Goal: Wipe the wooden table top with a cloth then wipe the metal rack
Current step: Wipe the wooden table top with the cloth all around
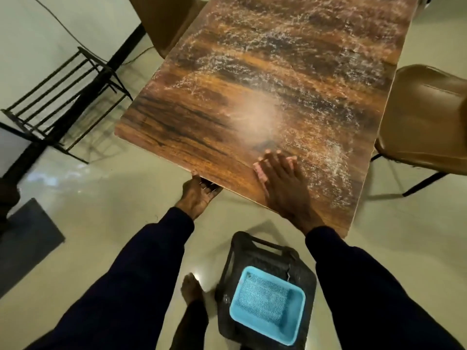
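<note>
Cloth (259, 170) lies under my right hand (283, 183), fingers straight, pressing it onto the table top (252, 59) near its front edge; the streaked length runs ahead. My left hand (198, 195) curls round the near corner. The metal rack (63, 102) stands leftward, well apart.

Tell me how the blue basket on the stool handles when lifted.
The blue basket is probably light: thin mesh plastic, seemingly empty. Likely stiff enough to keep shape. A push might slide it off the black stool.

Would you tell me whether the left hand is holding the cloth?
No, the cloth lies under the right hand on the table top, while the left hand grips its edge.
</note>
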`<state>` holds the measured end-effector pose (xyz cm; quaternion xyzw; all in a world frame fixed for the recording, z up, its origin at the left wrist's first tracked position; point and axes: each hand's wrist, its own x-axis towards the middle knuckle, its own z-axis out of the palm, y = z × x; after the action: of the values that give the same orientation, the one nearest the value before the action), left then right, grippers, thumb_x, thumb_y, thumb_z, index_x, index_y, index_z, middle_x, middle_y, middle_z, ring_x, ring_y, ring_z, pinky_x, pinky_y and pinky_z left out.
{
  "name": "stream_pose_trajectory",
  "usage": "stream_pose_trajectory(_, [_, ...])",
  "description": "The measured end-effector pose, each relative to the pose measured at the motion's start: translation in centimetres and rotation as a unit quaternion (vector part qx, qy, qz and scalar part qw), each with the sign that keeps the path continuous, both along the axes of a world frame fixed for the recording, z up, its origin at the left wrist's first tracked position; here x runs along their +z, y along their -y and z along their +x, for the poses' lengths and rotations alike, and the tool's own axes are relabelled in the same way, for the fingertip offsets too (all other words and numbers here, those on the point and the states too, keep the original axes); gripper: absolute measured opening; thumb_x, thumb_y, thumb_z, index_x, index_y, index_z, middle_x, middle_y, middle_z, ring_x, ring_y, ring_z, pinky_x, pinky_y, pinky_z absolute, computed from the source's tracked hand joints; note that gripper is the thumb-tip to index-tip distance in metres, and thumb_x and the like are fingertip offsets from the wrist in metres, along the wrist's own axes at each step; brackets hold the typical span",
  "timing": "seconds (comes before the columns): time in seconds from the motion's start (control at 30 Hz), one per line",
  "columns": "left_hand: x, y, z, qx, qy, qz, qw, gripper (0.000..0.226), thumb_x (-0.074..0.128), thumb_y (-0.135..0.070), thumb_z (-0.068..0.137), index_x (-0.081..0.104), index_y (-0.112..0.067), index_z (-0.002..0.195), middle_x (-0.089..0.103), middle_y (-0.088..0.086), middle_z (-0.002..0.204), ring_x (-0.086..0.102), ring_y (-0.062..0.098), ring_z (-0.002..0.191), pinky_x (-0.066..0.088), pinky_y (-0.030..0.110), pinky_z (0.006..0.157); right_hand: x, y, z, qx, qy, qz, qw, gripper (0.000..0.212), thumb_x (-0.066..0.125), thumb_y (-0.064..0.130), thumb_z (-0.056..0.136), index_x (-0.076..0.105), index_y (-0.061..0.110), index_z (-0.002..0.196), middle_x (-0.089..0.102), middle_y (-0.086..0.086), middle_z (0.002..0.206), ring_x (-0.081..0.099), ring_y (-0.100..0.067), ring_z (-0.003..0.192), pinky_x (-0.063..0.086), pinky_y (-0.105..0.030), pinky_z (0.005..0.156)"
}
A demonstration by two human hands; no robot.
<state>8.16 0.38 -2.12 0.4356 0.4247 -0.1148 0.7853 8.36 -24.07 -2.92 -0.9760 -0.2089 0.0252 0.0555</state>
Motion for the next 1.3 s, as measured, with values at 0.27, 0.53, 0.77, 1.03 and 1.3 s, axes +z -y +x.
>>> stream_pose_trajectory(0.27, [-0.7,-0.6,-0.3,0.005,0.014,0.013,1.000,0.037,0.041,-0.036,0.109,0.063,-0.006,0.106,0.069,0.017,0.110,0.069,0.030,0.097,0.058,0.043,0.084,0.3,-8.0,0.3,0.100,-0.001,0.028,0.995,0.052,0.029,0.035,0.118,0.026,0.025,0.169,0.018,-0.005,0.178,0.007,-0.031,0.167,0.012,-0.062,0.133])
stream_pose_trajectory(0.53, [-0.8,3.7,-3.8,0.038,0.018,-0.052,0.998,0.046,0.039,-0.040,0.108,0.058,0.000,0.122,0.068,0.022,0.120,0.070,0.032,0.107,0.060,0.039,0.087,2.2,2.6,1.0,0.030,-0.028,-0.039,0.998,0.066,0.037,0.050,0.113,0.020,0.021,0.170,0.013,-0.011,0.179,0.002,-0.032,0.167,0.008,-0.061,0.133])
stream_pose_trajectory(0.77, [0.3,13.1,-7.4,0.031,0.026,-0.022,0.999,0.040,0.047,-0.040,0.105,0.063,-0.005,0.117,0.074,0.016,0.115,0.071,0.030,0.110,0.057,0.041,0.095,1.2,5.1,-0.4,0.204,-0.031,-0.003,0.978,0.055,0.026,0.042,0.117,0.026,0.025,0.169,0.016,-0.007,0.179,0.006,-0.033,0.167,0.010,-0.063,0.132])
stream_pose_trajectory(1.03, [0.8,23.5,-7.9,0.146,-0.021,0.021,0.989,0.039,0.046,-0.032,0.108,0.061,0.001,0.122,0.070,0.022,0.120,0.067,0.035,0.115,0.051,0.050,0.103,0.4,15.1,6.6,0.155,-0.040,0.050,0.986,0.057,0.024,0.046,0.115,0.033,0.022,0.167,0.025,-0.009,0.176,0.016,-0.035,0.165,0.010,-0.061,0.133])
stream_pose_trajectory(1.3, [0.7,24.6,-6.6,0.194,-0.055,0.093,0.975,0.027,0.050,-0.015,0.106,0.064,-0.005,0.085,0.074,0.003,0.070,0.068,0.024,0.072,0.059,0.036,0.065,-0.6,18.3,1.0,0.366,-0.061,0.031,0.928,0.058,0.024,0.045,0.115,0.031,0.022,0.168,0.020,-0.006,0.178,0.009,-0.034,0.166,0.014,-0.063,0.132])
